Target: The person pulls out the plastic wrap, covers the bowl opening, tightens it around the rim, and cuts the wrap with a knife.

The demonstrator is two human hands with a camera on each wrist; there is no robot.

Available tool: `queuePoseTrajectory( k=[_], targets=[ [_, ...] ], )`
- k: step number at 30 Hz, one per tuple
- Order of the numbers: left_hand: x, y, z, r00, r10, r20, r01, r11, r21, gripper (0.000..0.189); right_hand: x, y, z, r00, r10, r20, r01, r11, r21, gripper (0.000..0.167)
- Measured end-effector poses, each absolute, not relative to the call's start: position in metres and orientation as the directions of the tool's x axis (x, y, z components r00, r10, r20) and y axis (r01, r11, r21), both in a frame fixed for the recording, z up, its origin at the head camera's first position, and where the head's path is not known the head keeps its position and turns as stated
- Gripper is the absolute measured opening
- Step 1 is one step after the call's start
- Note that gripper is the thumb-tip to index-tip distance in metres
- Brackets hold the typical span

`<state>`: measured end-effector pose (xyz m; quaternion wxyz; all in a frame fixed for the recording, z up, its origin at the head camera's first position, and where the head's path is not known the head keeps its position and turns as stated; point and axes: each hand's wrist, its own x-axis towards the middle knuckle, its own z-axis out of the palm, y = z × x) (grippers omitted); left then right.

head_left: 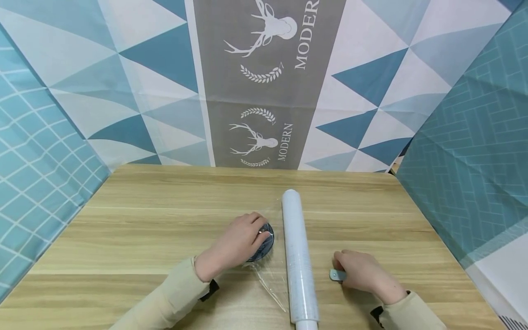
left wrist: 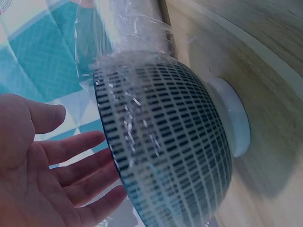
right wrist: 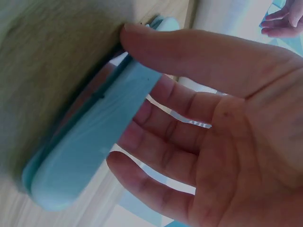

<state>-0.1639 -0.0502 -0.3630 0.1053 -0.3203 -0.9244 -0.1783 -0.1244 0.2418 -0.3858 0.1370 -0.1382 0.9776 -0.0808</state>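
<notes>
The round, dark-and-white patterned bowl (head_left: 264, 247) stands on the wood-grain desk (head_left: 144, 229), left of a long white roll of plastic film (head_left: 298, 256), clear film (left wrist: 130, 113) draped over its rim. The person's left grip (head_left: 235, 245) is loosely spread at the rim, clasping nothing, so tugging the film could drag the bowl. A knock could set the roll turning. The right grip (head_left: 365, 270) curls around a slim, light-teal tool (right wrist: 94, 127). Only the left wrist view shows the bowl's white foot (left wrist: 235, 120); only the right, the tool's length.
</notes>
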Motion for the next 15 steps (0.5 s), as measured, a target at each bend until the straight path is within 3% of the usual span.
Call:
queuePoseTrajectory(
  k=[8, 15],
  targets=[
    [-0.165, -0.045, -0.362, -0.747, 0.589, 0.309, 0.660, 0.715, 0.232, 0.028, -0.132, 0.240, -0.388, -0.930, -0.318, -0.185, -0.282, 0.939, -0.197, 0.029],
    [-0.167, -0.043, -0.363, -0.752, 0.589, 0.296, 0.654, 0.724, 0.220, 0.027, -0.144, 0.231, -0.379, -0.944, -0.305, -0.124, -0.250, 0.909, -0.333, 0.020]
  ],
)
